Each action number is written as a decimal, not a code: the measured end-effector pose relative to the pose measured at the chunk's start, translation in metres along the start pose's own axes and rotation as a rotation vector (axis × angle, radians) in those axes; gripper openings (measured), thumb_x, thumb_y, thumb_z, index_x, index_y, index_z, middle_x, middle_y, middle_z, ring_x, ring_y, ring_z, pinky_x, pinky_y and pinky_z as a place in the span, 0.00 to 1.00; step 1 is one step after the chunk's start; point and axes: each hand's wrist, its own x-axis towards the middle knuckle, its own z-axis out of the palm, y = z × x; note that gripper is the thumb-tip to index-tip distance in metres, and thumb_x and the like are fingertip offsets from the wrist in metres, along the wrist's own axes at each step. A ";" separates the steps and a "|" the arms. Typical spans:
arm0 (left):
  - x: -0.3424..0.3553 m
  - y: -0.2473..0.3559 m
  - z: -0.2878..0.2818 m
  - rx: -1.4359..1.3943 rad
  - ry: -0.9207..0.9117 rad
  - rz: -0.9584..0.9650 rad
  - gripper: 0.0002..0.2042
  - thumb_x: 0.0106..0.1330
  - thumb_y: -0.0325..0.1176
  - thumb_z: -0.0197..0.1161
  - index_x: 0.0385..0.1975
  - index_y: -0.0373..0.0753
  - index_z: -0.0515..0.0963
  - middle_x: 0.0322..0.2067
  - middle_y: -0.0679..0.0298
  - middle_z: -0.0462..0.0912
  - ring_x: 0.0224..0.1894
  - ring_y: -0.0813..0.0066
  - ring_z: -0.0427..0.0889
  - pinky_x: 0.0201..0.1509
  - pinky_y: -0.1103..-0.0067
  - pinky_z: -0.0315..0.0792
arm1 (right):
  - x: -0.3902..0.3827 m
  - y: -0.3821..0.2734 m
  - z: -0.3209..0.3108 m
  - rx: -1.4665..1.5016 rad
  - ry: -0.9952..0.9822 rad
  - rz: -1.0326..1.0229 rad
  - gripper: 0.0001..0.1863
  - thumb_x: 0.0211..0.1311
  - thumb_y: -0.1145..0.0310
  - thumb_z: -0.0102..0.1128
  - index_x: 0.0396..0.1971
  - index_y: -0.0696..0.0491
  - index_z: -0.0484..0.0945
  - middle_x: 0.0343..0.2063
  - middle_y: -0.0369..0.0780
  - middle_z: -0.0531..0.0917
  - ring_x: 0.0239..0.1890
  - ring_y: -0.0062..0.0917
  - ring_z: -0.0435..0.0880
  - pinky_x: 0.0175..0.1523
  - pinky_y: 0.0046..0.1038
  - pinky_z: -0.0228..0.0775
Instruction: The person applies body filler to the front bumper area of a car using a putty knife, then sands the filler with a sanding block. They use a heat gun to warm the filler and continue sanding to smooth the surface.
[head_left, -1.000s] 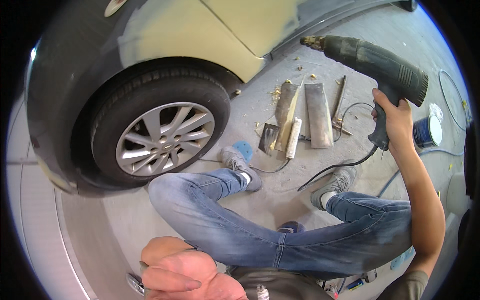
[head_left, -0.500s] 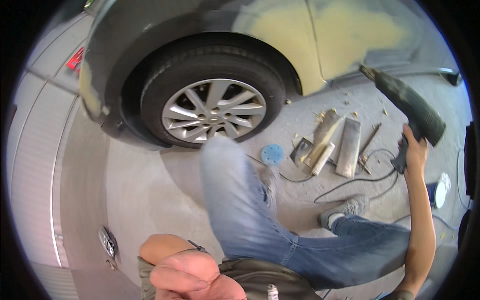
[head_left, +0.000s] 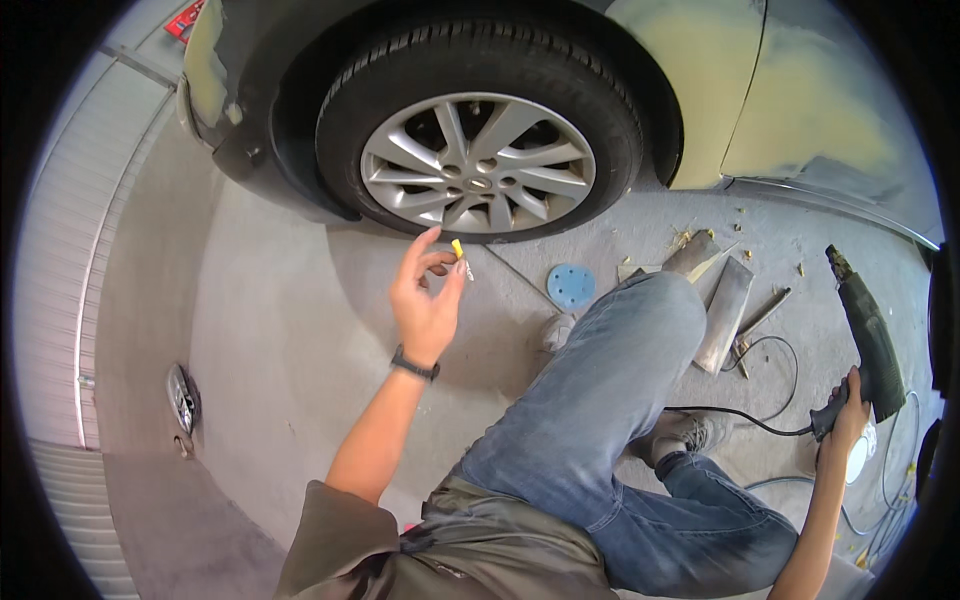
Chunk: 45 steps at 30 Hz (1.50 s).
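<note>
A cigarette (head_left: 458, 250) with a yellow end and a whitish part is pinched between the fingers of my left hand (head_left: 424, 305). That hand is raised in front of the car wheel (head_left: 478, 163), apart from it, and a dark band circles its wrist. At the far right my right hand (head_left: 850, 408) grips the handle of a dark heat gun (head_left: 872, 345). The gun's nozzle points up and away, toward the car's side, without touching it. From the handle's base a black cord (head_left: 740, 416) runs left and passes behind my raised knee.
Yellowish filler covers parts of the car's panel (head_left: 810, 120). On the floor lie a blue sanding disc (head_left: 571, 286), a long flat block (head_left: 725, 315), a dark rod-like tool (head_left: 765, 312) and yellow scraps. A shiny oval emblem (head_left: 183, 398) lies at left. A white-lidded can (head_left: 856, 460) is beside my right forearm.
My left hand has gone from close under the camera out toward the wheel, with the cigarette. The heat gun has come lower and nearer, its nozzle now away from the panel. The view has shifted.
</note>
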 end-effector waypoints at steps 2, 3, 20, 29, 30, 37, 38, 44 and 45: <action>-0.026 -0.113 0.018 0.019 -0.055 -0.168 0.20 0.65 0.27 0.71 0.58 0.37 0.83 0.35 0.62 0.90 0.34 0.73 0.82 0.45 0.74 0.77 | -0.001 0.001 -0.002 -0.008 0.004 -0.008 0.15 0.65 0.61 0.77 0.40 0.54 0.80 0.29 0.35 0.82 0.26 0.20 0.81 0.31 0.23 0.73; -0.047 -0.163 0.024 0.177 -0.106 -0.208 0.19 0.66 0.28 0.71 0.57 0.38 0.84 0.34 0.61 0.90 0.33 0.71 0.84 0.44 0.74 0.79 | -0.001 0.001 -0.002 -0.010 -0.004 0.000 0.15 0.65 0.61 0.77 0.40 0.54 0.80 0.29 0.35 0.82 0.26 0.20 0.81 0.32 0.23 0.73; -0.223 -0.293 0.055 0.306 -0.546 -0.926 0.22 0.73 0.53 0.59 0.40 0.42 0.91 0.39 0.52 0.92 0.45 0.54 0.90 0.52 0.65 0.80 | 0.012 0.006 -0.010 -0.084 -0.049 0.025 0.17 0.65 0.60 0.77 0.44 0.55 0.82 0.32 0.35 0.83 0.28 0.18 0.81 0.34 0.22 0.73; -0.133 -0.302 0.027 0.479 -0.734 -0.623 0.20 0.75 0.51 0.59 0.52 0.42 0.84 0.47 0.54 0.89 0.48 0.60 0.87 0.53 0.68 0.80 | -0.028 -0.034 0.022 -0.143 0.023 0.037 0.22 0.64 0.59 0.76 0.48 0.60 0.82 0.37 0.37 0.85 0.31 0.21 0.83 0.37 0.23 0.76; -0.111 -0.300 0.026 0.479 -0.764 -0.596 0.20 0.75 0.50 0.59 0.54 0.41 0.83 0.48 0.54 0.88 0.49 0.61 0.87 0.53 0.68 0.80 | -0.032 -0.038 0.028 -0.091 0.006 0.036 0.21 0.64 0.58 0.77 0.46 0.59 0.82 0.34 0.37 0.85 0.30 0.21 0.83 0.36 0.23 0.75; 0.045 -0.262 0.025 0.418 -0.971 -0.518 0.24 0.77 0.49 0.59 0.63 0.39 0.77 0.55 0.56 0.86 0.53 0.67 0.84 0.55 0.71 0.79 | -0.044 -0.063 0.057 0.007 -0.007 0.028 0.20 0.62 0.61 0.78 0.42 0.60 0.80 0.32 0.39 0.84 0.29 0.23 0.84 0.35 0.25 0.77; 0.062 -0.255 0.030 0.415 -1.004 -0.512 0.24 0.77 0.49 0.59 0.65 0.39 0.76 0.56 0.56 0.85 0.53 0.68 0.84 0.55 0.71 0.79 | -0.045 -0.064 0.058 0.026 -0.019 0.017 0.21 0.62 0.61 0.78 0.42 0.60 0.80 0.33 0.39 0.85 0.30 0.23 0.85 0.36 0.25 0.78; 0.095 -0.226 0.070 0.350 -1.037 -0.478 0.29 0.79 0.47 0.59 0.73 0.37 0.70 0.62 0.57 0.83 0.57 0.74 0.82 0.57 0.74 0.78 | -0.048 -0.062 0.051 0.059 -0.078 -0.012 0.21 0.62 0.58 0.78 0.44 0.58 0.81 0.35 0.36 0.85 0.30 0.20 0.83 0.37 0.22 0.76; 0.091 -0.224 0.071 0.256 -1.025 -0.437 0.25 0.80 0.43 0.61 0.69 0.35 0.74 0.54 0.57 0.88 0.51 0.74 0.85 0.54 0.73 0.80 | -0.047 -0.062 0.049 0.073 -0.055 0.002 0.22 0.61 0.59 0.79 0.43 0.59 0.80 0.34 0.37 0.85 0.30 0.20 0.84 0.37 0.23 0.77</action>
